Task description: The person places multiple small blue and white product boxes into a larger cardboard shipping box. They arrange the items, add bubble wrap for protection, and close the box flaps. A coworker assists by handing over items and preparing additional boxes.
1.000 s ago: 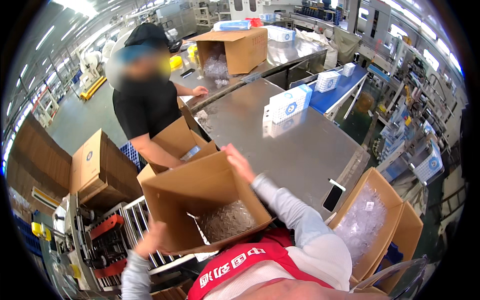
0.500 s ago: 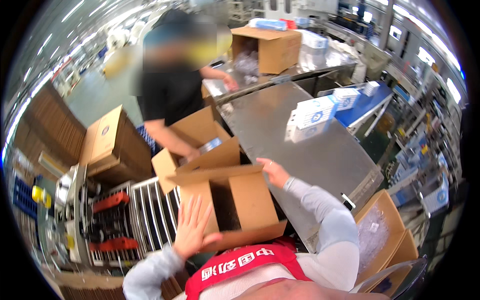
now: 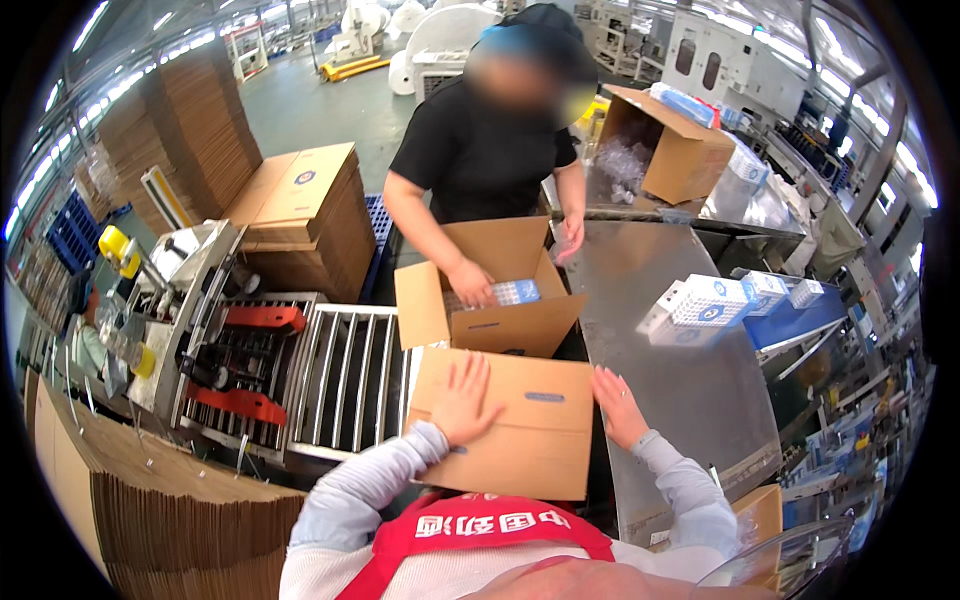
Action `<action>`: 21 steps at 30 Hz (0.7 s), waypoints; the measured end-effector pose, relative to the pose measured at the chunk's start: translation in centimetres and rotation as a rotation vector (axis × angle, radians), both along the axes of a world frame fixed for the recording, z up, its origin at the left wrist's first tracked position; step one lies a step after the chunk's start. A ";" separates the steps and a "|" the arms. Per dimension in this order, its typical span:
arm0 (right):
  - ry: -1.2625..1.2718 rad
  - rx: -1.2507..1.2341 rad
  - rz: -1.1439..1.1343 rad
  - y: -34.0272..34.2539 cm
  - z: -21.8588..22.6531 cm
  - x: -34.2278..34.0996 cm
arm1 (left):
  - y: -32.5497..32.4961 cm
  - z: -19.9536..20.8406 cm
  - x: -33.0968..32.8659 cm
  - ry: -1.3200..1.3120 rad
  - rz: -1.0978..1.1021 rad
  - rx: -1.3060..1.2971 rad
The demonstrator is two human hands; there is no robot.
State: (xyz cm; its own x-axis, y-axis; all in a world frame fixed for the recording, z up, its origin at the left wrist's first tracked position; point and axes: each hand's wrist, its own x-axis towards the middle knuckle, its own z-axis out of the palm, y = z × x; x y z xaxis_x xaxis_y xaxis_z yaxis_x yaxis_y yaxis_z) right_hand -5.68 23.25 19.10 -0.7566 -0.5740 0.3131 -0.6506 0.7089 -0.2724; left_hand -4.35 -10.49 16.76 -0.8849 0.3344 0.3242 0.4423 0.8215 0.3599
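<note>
A brown cardboard box (image 3: 520, 455) is in front of me, and a brown panel with a dark slot covers its upper side. I cannot tell whether that panel is folded flaps or a tipped wall. Flat on the left part of the panel lies my left hand (image 3: 465, 405), fingers spread. My right hand (image 3: 620, 408) is at the box's right edge, fingers stretched out. Just beyond it stands an open cardboard box (image 3: 520, 330) holding blue-and-white packs (image 3: 515, 292). A co-worker's hand (image 3: 470, 285) reaches into that box.
A roller conveyor (image 3: 350, 375) runs left toward a machine with red guides (image 3: 265, 318). On the right is a metal table (image 3: 640, 250) with white-and-blue packs (image 3: 700, 305). Flattened cartons (image 3: 190, 530) stand at the lower left. Beyond the boxes stands a co-worker (image 3: 480, 160).
The near box showed its open inside before; now a panel covers its upper side. My left hand has gone from beside the box onto it. The view has turned left.
</note>
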 end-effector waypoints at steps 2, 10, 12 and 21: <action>-0.109 -0.421 -0.191 -3.0 -3.0 -0.2 | -6.2 -0.3 0.1 -0.037 0.025 -0.051; -1.293 -1.116 -0.445 -11.7 -26.0 2.8 | -33.2 -6.9 -0.4 -1.128 0.350 1.186; -1.126 -1.256 -0.222 -16.4 -12.3 3.5 | -34.3 -1.8 1.7 -1.138 0.298 1.407; -0.819 -0.259 -0.004 -34.0 -5.2 4.9 | -18.2 -10.7 1.6 -1.373 0.072 1.436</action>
